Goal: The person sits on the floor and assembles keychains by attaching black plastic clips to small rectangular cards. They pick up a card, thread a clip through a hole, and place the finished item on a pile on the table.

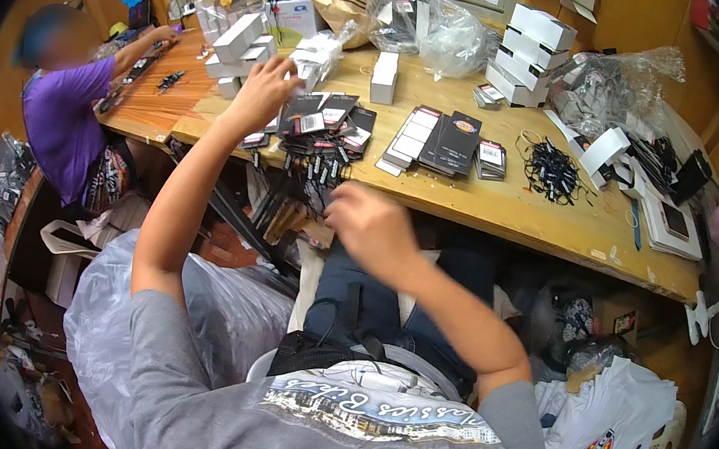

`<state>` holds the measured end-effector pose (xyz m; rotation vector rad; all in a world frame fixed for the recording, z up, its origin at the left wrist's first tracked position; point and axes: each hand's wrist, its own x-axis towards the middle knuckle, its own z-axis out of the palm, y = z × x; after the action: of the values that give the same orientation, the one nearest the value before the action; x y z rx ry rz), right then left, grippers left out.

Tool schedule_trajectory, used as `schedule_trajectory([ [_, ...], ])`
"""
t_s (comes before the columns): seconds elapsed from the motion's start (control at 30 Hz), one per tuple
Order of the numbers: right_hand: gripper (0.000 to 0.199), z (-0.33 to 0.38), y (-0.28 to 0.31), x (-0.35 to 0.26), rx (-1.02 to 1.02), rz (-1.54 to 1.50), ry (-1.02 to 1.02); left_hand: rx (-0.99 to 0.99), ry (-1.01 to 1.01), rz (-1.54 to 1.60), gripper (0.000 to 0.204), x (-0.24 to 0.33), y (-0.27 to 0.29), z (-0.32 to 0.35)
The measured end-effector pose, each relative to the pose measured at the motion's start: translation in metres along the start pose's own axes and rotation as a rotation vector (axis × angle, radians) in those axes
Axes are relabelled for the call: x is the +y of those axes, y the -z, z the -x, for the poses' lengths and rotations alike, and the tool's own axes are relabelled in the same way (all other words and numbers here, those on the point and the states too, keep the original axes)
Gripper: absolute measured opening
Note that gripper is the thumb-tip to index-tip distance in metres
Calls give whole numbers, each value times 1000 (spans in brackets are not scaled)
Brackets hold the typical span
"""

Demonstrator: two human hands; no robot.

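My left hand (266, 96) is raised over the left part of the wooden table, fingers loosely bent and apart, with nothing visible in them. Just beside it lies a heap of black hang tags (328, 120) with white stickers. Black strings (317, 172) from these tags dangle over the table's front edge. My right hand (372, 230) is above my lap, just in front of that edge and right of the strings. Motion smears its curled fingers, so whether they grip anything is unclear. Neat stacks of black tags (456, 143) and stickered tags (412, 138) sit right of the heap.
A tangle of black strings (553, 170) lies farther right on the table (501, 209). White boxes stand stacked at the back right (531, 54) and left (242, 46). A person in purple (68, 124) works at the left. A large plastic bag (183, 320) is beside my seat.
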<state>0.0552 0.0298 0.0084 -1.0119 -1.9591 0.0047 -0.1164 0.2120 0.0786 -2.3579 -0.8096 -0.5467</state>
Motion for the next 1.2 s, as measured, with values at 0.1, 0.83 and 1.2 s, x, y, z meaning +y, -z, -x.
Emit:
schedule_trajectory([
  [0.1, 11, -15, 60, 57, 180, 133, -232, 2, 4, 386, 19, 22, 1, -27],
  [0.83, 68, -62, 120, 147, -422, 524, -746, -43, 262, 1039, 48, 112, -53, -107],
  [1.2, 29, -69, 142, 99, 153, -555, -400, 137, 730, 1872, 22, 137, 32, -93],
])
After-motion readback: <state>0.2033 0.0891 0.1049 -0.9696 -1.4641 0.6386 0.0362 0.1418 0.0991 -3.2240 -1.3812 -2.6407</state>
